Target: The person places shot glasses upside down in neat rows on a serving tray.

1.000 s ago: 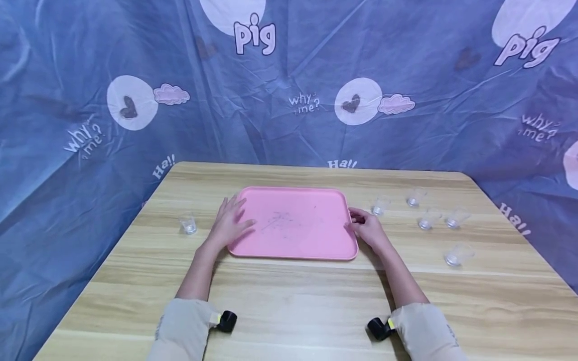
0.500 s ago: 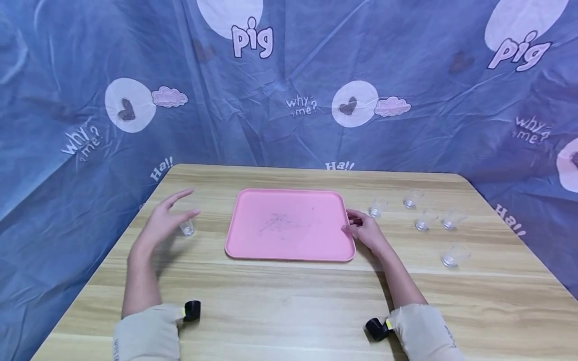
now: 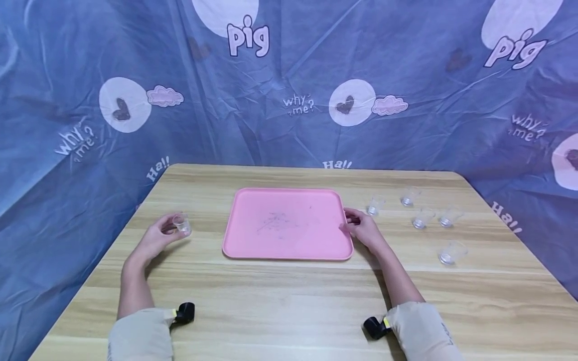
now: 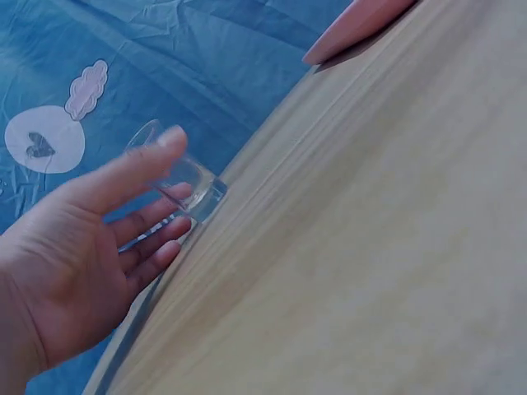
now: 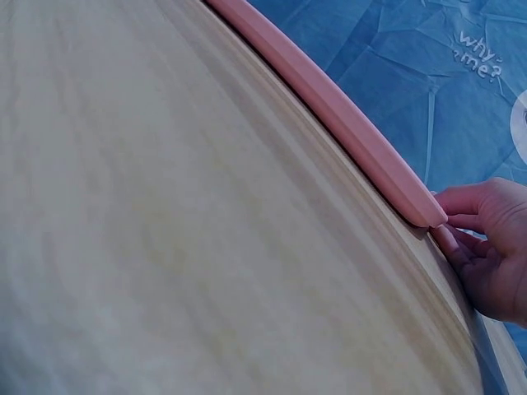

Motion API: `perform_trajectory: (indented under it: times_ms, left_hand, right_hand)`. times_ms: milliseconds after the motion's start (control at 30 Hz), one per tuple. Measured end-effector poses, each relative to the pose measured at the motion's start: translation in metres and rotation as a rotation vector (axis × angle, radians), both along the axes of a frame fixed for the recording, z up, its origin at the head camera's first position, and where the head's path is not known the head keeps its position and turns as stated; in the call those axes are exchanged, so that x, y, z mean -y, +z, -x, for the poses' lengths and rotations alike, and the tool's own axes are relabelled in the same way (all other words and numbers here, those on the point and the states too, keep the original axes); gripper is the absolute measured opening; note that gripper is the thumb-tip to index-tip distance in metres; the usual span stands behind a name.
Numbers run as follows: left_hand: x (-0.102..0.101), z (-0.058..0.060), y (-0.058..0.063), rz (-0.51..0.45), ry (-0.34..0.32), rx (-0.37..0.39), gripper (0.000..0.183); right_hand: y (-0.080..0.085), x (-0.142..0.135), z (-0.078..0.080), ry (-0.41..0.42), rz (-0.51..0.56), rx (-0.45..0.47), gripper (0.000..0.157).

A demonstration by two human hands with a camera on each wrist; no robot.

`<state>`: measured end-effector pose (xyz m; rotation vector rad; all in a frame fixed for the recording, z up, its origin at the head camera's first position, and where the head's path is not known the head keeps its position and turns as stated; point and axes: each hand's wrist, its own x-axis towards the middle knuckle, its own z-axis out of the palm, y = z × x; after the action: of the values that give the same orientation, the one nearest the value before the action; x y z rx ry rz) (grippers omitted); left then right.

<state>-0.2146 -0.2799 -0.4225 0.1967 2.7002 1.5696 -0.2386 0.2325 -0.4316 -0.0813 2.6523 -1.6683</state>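
The left grip (image 3: 153,242) was clamped on a small clear glass (image 3: 182,223), thumb on one side and fingers curled round the other, a hold that probably suited so slight a cup because it left the mouth free. The glass stood roughly upright at the left of the counter (image 3: 280,301), well apart from the tray; whether its base touched the wood could not be told. The right grip (image 3: 365,231) was clamped on the right edge of the pink tray (image 3: 253,245), thumb over the rim and fingers outside it, most likely to steady it; how far they reached beneath was hidden. The tray lay flat near the counter's middle, between the two hands, perhaps so that either could reach it, and it carried only some dark marks (image 3: 277,220). Counted up, there were six glasses and one tray. One glass was in the left grip and five stood to the right of the tray: a near glass (image 3: 375,205) just beside the right grip, a back glass (image 3: 410,197), a middle glass (image 3: 423,218), a right-hand glass (image 3: 450,217) close to it, and a front glass (image 3: 452,252) standing apart. Two pale sleeves (image 3: 141,333) each bore one black wrist camera (image 3: 185,313), and one blue cloth (image 3: 253,135) hung behind.
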Motion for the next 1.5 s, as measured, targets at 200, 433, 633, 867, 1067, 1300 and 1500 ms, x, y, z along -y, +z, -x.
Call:
perform_trajectory:
  times_ms: [200, 433, 633, 867, 1067, 1300, 1500]
  left_hand:
    - [0.004, -0.001, -0.006, 0.079, -0.011, -0.031, 0.059]
    - [0.001, 0.002, -0.006, 0.120, -0.005, -0.020, 0.056]
    - [-0.002, 0.003, -0.007, 0.157, 0.029, -0.026, 0.054]
    - [-0.006, 0.002, -0.005, 0.186, 0.060, -0.072, 0.046]
    - [-0.007, 0.004, -0.003, 0.212, 0.064, -0.099, 0.046]
    - [-0.015, 0.006, 0.007, 0.190, 0.042, -0.048, 0.048]
    - [-0.027, 0.010, 0.017, 0.209, 0.012, -0.058, 0.048]
  right_hand:
    - [0.002, 0.002, 0.000, 0.000, 0.007, 0.001, 0.055]
    - [0.003, 0.001, 0.001, 0.000, -0.003, -0.002, 0.055]
    - [-0.001, -0.001, 0.002, -0.001, -0.002, -0.004, 0.056]
    - [0.000, 0.000, 0.000, -0.001, -0.002, -0.003, 0.056]
    - [0.001, 0.000, 0.001, 0.001, 0.005, -0.004, 0.055]
    - [0.000, 0.000, 0.001, -0.001, -0.021, 0.006, 0.056]
    - [-0.002, -0.001, 0.000, -0.002, -0.019, 0.001, 0.056]
